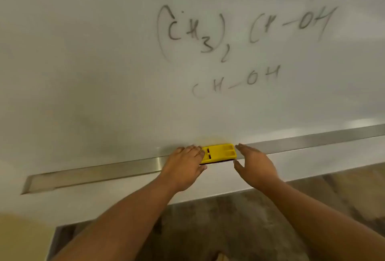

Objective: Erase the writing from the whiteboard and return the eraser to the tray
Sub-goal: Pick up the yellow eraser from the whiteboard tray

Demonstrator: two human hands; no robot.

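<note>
Nothing is looking erased yet: the writing (pixel 218 38) is filling the board (pixel 83 52) at upper centre. The eraser (pixel 220 153) is lying in the tray (pixel 100 172) at lower centre, left hand (pixel 183 165) touching its end, right hand (pixel 255 166) just beside, both grips apart.
</note>
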